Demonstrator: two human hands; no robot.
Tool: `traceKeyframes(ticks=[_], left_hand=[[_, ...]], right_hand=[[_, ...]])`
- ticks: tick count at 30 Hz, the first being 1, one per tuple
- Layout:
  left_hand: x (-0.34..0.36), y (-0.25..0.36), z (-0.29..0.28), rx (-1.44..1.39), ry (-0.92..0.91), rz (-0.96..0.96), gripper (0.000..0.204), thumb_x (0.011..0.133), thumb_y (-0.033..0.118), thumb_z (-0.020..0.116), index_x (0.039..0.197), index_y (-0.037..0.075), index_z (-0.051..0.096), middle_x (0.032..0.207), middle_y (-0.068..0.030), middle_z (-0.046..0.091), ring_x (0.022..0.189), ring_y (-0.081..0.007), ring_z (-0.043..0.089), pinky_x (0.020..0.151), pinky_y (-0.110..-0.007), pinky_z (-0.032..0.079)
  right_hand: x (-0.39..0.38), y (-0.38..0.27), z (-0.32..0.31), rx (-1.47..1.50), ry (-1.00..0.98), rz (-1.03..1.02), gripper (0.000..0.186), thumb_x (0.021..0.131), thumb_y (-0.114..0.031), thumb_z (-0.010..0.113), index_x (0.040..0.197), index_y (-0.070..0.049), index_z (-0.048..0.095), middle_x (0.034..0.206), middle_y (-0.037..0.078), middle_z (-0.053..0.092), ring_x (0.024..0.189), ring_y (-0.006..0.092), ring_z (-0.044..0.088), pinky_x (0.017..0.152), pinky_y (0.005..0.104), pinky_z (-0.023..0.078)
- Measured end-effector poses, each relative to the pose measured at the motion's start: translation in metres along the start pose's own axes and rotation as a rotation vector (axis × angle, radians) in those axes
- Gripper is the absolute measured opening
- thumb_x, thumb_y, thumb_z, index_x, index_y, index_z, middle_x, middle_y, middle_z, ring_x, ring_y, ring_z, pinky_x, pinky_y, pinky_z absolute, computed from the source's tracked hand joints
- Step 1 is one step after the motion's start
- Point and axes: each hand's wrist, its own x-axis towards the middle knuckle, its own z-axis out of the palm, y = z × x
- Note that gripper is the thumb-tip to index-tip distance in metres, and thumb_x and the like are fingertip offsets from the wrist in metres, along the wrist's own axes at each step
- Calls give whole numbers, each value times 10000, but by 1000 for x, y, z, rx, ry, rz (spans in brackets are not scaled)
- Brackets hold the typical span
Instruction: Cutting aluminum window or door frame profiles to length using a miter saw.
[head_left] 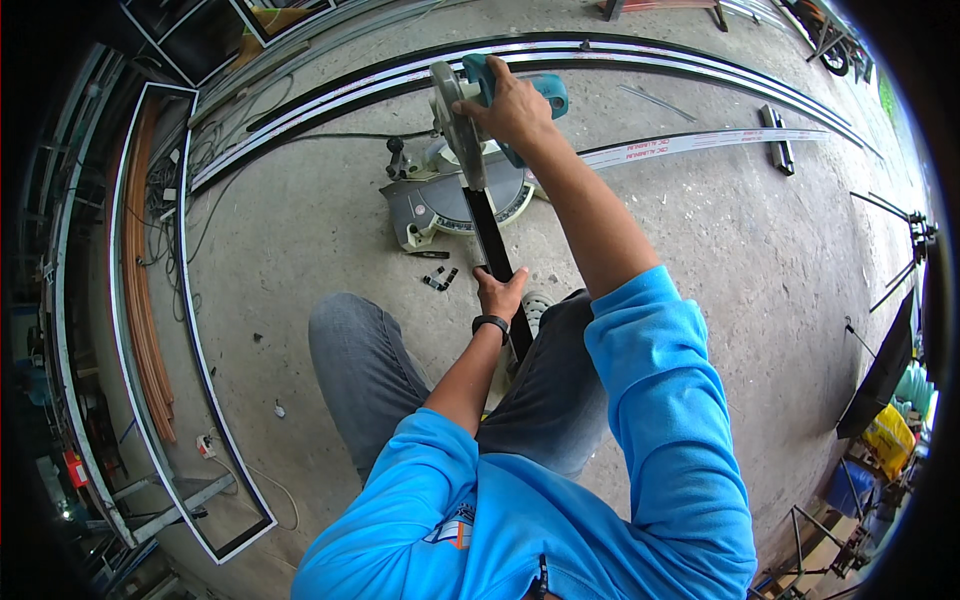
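A miter saw (425, 205) with a grey base, a rounded blade guard (462, 140) and a teal motor housing (550, 92) stands on the concrete floor in front of me. My right hand (515, 108) is closed on the top of the saw head, around its handle, which the fingers partly hide. A long black metal profile (487, 225) runs from under the guard back between my knees. My left hand (500, 290), with a dark band at the wrist, grips this profile just in front of the saw. The blade itself is hidden by the guard.
Small black offcuts (440, 278) and a short dark stick (430, 255) lie left of the profile. Long metal profiles (370, 100) stretch across the far floor. A film-covered strip (690, 145) extends right, near a short black block (777, 140). A rectangular frame (200, 370) and cables are at left.
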Motion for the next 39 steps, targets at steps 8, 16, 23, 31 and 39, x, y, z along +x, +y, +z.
traceKeyframes(ticks=[8, 16, 23, 31, 39], left_hand=[[2, -7, 2, -4, -2, -5, 867, 756, 442, 762, 1253, -90, 291, 1198, -430, 517, 1130, -537, 545, 979, -508, 444], [-2, 1, 0, -24, -8, -6, 844, 754, 423, 769, 1244, -78, 298, 1197, -425, 520, 1130, -534, 547, 981, -504, 445], [-2, 5, -4, -5, -26, -30, 862, 761, 424, 766, 1266, -88, 292, 1238, -434, 492, 1163, -531, 530, 1005, -500, 431], [0, 0, 3, -4, -20, -19, 920, 755, 436, 767, 1306, -110, 273, 1262, -429, 481, 1182, -525, 521, 1018, -485, 429], [11, -25, 0, 3, 119, 4, 805, 712, 377, 822, 1180, -77, 349, 968, -229, 618, 768, -279, 651, 764, -405, 525]], right_hand=[[-5, 2, 3, -7, 20, -15, 951, 769, -613, 741, 1488, -144, 331, 1036, 179, 718, 980, 335, 702, 856, 432, 559], [-7, 5, 4, -9, 21, -25, 945, 771, -604, 742, 1480, -129, 336, 1085, 202, 701, 995, 360, 693, 867, 442, 554], [-9, 3, 3, -2, 18, -30, 919, 787, -582, 736, 1481, -139, 326, 1113, 220, 689, 1012, 370, 687, 877, 453, 552], [-8, 8, 4, -6, 16, -7, 914, 787, -578, 738, 1480, -145, 329, 1118, 221, 687, 1019, 374, 684, 886, 455, 549], [24, -10, -4, -41, 43, -59, 1052, 741, -646, 749, 1530, -154, 257, 1135, 222, 681, 1066, 369, 667, 885, 445, 543]])
